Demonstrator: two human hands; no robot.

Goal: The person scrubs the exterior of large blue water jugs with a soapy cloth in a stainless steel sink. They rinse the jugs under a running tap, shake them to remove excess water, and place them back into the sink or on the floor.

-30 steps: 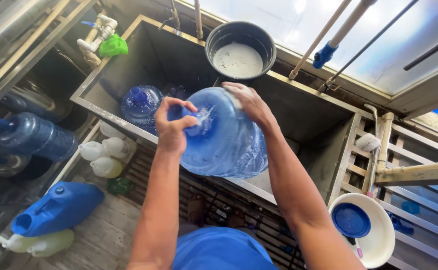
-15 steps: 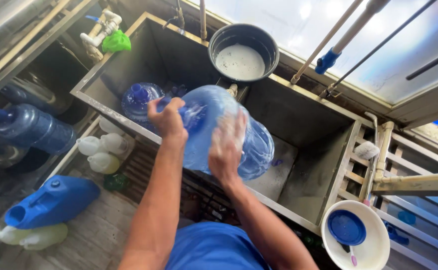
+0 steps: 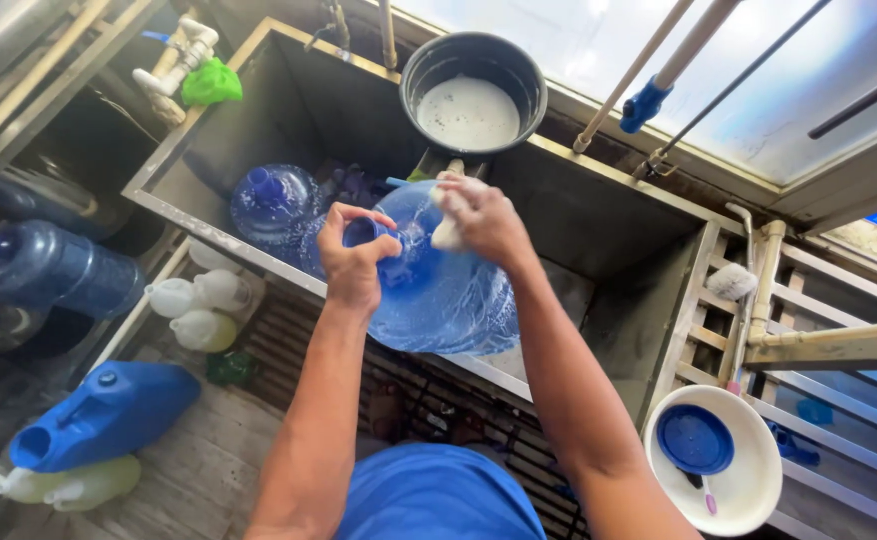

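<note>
Now I see my left hand [image 3: 354,258] wrapped tight around the neck of the big blue water jug [image 3: 439,280]. The jug lies tipped on the front edge of the metal sink [image 3: 599,215], and its mouth points to the sink's left end. My right hand [image 3: 484,215] is closed on a pale sponge [image 3: 447,232] and presses it on the wet jug near the neck. Another blue jug [image 3: 274,200] sits down in the sink's left corner. A dark pot [image 3: 474,90] of white liquid stands on the sink's back edge.
</note>
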